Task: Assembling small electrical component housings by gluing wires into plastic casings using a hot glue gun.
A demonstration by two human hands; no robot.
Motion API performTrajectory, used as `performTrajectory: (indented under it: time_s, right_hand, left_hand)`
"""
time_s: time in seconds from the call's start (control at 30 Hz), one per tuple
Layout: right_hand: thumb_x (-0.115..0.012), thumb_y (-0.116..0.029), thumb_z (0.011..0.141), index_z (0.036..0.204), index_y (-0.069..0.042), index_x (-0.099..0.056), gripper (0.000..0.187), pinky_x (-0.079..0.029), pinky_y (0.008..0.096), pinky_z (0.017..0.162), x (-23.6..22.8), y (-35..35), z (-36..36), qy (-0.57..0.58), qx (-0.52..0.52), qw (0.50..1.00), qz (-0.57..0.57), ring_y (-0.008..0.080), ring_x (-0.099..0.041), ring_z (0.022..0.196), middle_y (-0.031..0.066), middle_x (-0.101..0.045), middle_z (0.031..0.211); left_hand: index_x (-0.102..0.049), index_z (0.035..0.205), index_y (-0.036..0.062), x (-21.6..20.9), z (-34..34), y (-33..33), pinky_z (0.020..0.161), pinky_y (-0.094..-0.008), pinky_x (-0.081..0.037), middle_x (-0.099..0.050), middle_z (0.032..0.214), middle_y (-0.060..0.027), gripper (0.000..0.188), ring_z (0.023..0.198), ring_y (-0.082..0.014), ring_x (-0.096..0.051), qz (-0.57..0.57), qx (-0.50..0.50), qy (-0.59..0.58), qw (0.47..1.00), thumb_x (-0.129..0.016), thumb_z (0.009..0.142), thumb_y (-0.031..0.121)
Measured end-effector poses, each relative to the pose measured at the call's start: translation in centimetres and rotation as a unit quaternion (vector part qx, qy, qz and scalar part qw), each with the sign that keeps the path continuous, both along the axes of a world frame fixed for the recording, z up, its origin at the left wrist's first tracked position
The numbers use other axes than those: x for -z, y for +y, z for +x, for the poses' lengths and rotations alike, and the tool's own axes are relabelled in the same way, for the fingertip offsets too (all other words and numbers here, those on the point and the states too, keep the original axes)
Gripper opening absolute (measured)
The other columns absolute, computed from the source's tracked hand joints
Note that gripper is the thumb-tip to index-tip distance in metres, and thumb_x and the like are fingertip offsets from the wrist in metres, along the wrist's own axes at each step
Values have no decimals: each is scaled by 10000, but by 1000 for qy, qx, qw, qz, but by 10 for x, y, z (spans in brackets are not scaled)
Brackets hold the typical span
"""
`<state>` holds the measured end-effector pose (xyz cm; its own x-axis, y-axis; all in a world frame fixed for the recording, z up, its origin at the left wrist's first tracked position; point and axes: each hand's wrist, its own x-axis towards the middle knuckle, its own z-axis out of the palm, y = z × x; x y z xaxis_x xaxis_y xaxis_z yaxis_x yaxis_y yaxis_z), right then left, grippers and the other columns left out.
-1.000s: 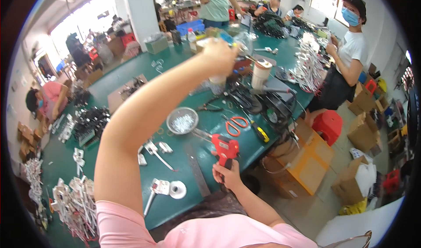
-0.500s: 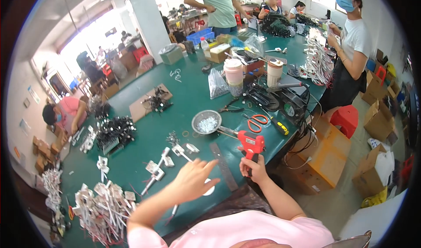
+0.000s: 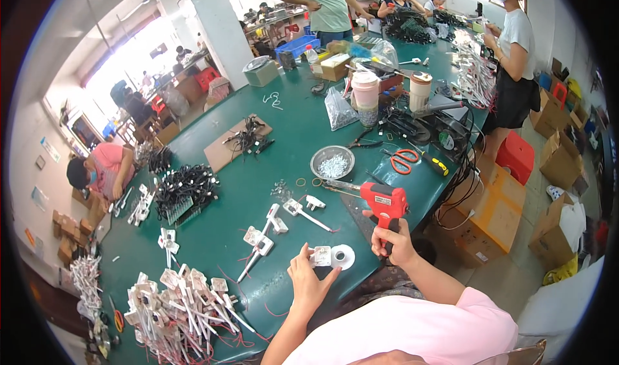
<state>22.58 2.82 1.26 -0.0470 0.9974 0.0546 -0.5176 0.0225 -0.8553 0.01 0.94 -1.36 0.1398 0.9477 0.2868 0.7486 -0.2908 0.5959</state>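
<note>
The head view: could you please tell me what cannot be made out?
In the head view:
Red pistol-shaped tool: handle partly hidden by the right hand.
Person in pale-green shirt: head cut off by the top edge.
Tiny white pieces in the round metal bowl: too small to identify.

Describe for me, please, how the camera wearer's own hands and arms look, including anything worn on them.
The left hand and right hand are both ungloved, with no watch or bracelet visible at either wrist. The forearms are bare too. The wearer has on a pale pink top, and its right sleeve stops short of the forearm.
</note>
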Motion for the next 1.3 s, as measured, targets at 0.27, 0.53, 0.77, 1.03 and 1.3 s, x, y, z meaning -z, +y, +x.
performTrajectory:
  time_s: [0.27,0.53,0.77,1.03,1.3]
  right_hand:
    - [-595,-83,811,1242,74,-483,473,-403,278,418,14,3,-8,-63,50,997,-3,113,-401,373,71,-513,555]
    - [-598,-76,816,1208,27,-522,412,-369,299,392,29,3,12,42,108,989,-94,128,-384,360,57,-476,541]
    - [-590,-80,830,1227,17,-510,417,-361,304,411,19,-6,23,59,130,984,-103,133,-376,358,49,-470,535]
    - [-559,-42,839,1196,9,-515,363,-369,309,405,10,-24,33,63,125,985,-106,144,-400,359,72,-493,541]
    - [-601,-32,813,1180,53,-526,385,-381,282,395,-9,-21,-6,48,55,996,-50,124,-421,356,71,-516,533]
  left_hand:
    - [-371,1347,-13,-25,3,-5,909,-416,-354,-531,1145,-154,772,1063,-303,-468,70,24,3,997,-779,730,209]
    - [-201,1454,26,-146,72,105,798,-468,-457,-611,953,-224,825,909,-387,-568,98,238,200,945,-675,801,196]
    - [-233,1439,67,-228,150,175,728,-481,-501,-650,889,-233,773,835,-395,-637,120,217,236,940,-652,805,207]
    - [-180,1459,32,-149,65,47,635,-470,-486,-623,776,-220,840,722,-390,-626,-43,311,246,917,-667,830,303]
    - [-506,1275,15,-27,-22,-20,697,-342,-481,-654,906,-113,544,814,-225,-619,21,27,-38,999,-717,786,125]
